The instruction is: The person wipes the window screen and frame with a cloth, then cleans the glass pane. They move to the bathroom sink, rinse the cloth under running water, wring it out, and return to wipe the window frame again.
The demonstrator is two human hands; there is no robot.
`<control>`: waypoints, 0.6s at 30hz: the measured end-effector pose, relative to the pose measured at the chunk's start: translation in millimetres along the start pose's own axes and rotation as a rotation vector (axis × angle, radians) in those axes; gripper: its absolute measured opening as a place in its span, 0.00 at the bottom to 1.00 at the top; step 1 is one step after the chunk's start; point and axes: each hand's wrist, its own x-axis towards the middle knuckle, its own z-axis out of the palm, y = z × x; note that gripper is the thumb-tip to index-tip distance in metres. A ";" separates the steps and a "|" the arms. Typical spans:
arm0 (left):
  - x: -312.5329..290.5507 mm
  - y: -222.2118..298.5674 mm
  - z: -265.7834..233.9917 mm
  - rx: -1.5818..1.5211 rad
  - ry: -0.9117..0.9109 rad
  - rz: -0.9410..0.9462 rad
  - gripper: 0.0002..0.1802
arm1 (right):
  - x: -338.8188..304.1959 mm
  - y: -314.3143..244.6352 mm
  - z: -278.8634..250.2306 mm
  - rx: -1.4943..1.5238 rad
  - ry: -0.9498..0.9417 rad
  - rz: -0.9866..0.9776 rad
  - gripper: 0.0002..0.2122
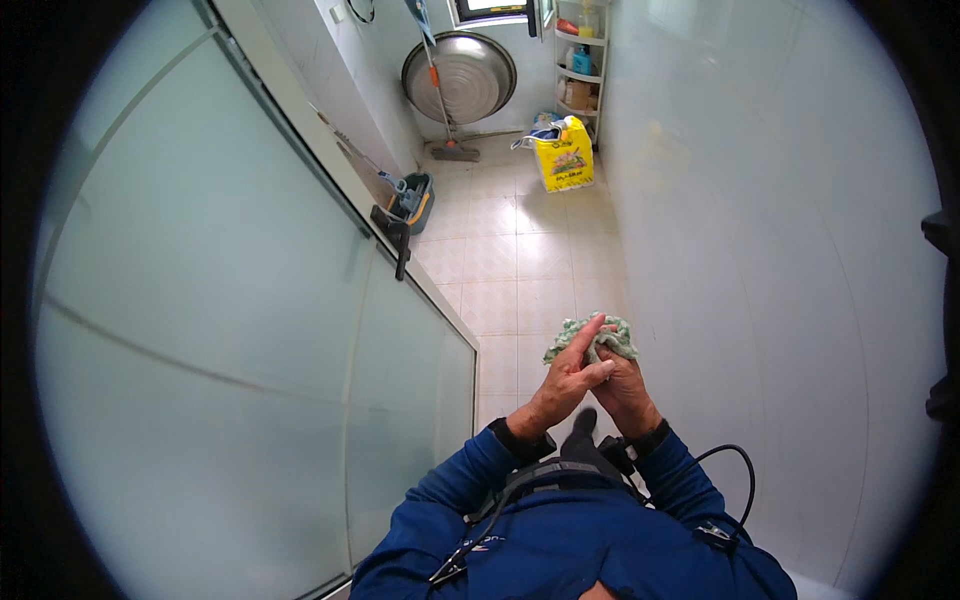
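A crumpled green-and-white cloth is bunched up in front of my body, held between my two hands. My left hand presses against it from the left, with the index finger stretched along the cloth and the thumb reaching toward the other hand. From the right, my right hand grips the same cloth with its fingers curled into the folds. Both hands are close together, and part of the right one's fingers is hidden behind the left.
A frosted glass door with a black handle stands at left; a smooth pale wall runs along the right. Farther off are a mop bucket, broom, large metal basin, yellow bag and corner shelf.
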 end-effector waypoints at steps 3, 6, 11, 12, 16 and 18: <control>59.4 -3.2 -24.5 0.205 0.029 0.081 0.43 | 63.3 -22.3 -7.1 -0.408 -0.041 -0.123 0.12; 111.4 1.6 -45.5 0.431 0.076 0.185 0.43 | 126.0 -47.6 -8.5 -0.417 -0.048 -0.081 0.12; 190.7 19.3 -84.3 0.508 0.190 0.258 0.34 | 239.2 -108.0 -3.7 0.090 -0.150 0.077 0.16; 204.0 17.5 -93.7 0.448 0.221 0.246 0.32 | 256.7 -119.5 -5.5 0.117 -0.119 0.066 0.16; 239.5 -4.3 -152.9 0.384 0.401 0.115 0.24 | 307.8 -145.1 -17.6 0.121 -0.223 0.095 0.26; 262.6 -16.3 -182.2 0.300 0.502 -0.146 0.20 | 336.8 -148.4 -21.8 0.084 -0.227 0.024 0.29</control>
